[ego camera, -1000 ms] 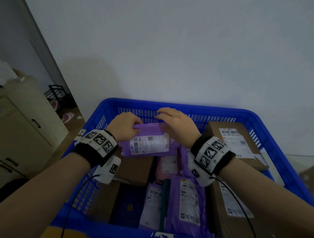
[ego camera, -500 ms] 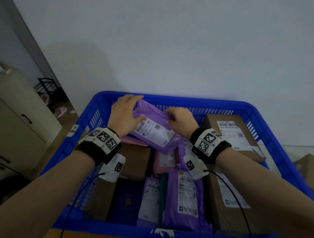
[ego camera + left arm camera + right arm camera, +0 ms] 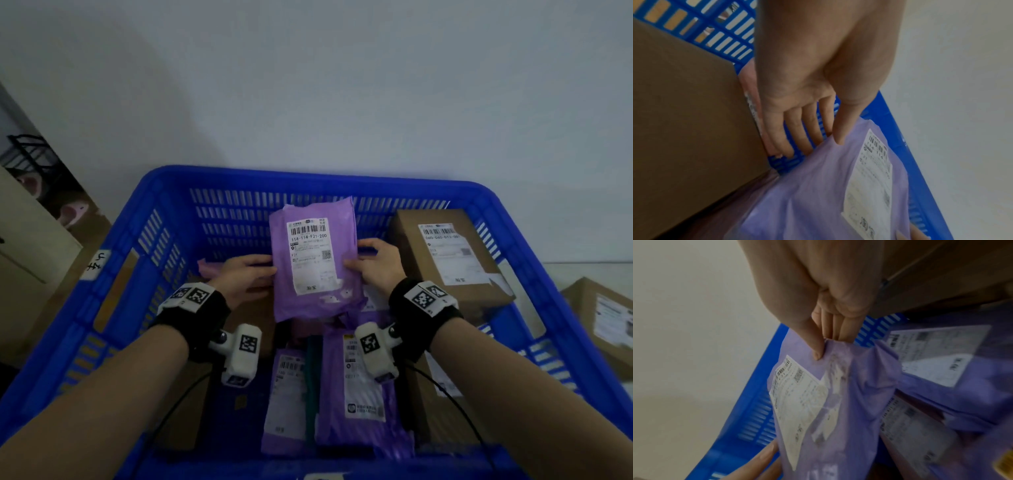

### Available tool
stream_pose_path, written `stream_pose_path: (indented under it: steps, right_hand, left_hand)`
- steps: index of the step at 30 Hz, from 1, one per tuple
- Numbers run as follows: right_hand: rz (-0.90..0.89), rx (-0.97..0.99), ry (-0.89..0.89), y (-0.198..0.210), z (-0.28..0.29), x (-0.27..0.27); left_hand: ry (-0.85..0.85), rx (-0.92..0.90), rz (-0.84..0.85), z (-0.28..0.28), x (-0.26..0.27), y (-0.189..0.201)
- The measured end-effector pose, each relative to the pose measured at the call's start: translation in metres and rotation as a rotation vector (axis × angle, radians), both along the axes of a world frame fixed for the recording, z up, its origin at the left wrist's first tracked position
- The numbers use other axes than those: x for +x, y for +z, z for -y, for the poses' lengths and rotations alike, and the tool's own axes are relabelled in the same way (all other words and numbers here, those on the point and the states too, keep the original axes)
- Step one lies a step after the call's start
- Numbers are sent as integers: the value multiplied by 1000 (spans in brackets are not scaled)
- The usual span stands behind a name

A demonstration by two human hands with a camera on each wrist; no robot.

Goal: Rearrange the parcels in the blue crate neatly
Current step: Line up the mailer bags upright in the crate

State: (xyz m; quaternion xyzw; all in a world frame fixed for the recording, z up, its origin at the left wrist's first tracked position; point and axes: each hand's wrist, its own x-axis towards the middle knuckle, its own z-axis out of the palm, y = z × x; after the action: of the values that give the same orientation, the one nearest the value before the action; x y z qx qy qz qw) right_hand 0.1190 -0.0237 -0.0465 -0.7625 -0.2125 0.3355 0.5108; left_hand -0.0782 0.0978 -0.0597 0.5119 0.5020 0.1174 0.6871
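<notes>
A purple mailer bag with a white shipping label stands upright in the middle of the blue crate, its top toward the far wall. My left hand pinches its left edge, thumb in front and fingers behind. My right hand pinches the right edge the same way. Below it lie more purple mailers and a pink one. Cardboard boxes sit at the crate's far right and left.
The crate stands against a pale wall. A cream cabinet is to the left, with a dark rack behind it. Another cardboard box lies outside the crate on the right.
Both hands have turned the purple mailer from lying crosswise to standing upright with its label facing me, and shifted their hold from its top to its side edges.
</notes>
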Motion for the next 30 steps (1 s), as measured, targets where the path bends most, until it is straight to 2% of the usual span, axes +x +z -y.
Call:
stream_pose_path:
  steps: [5,10,14,22,30]
  right_hand:
    - [-9,-100,-72,-27,-1,-4]
    - [97,-227,-36,-41,1,-1]
    - [129,-300,36,-41,6,1]
    - [274,-613,242,-52,13,2]
    - [397,-662,428,-61,20,8]
  left_hand:
    - [-9,-55,-36,-5,11,-25]
    - [10,-42,-70,-3,27,-44]
    - [7,-56,-70,6,48,-51]
    - [-45,-125,-88,20,86,-68]
    - [-57,-139,-69,21,112,-82]
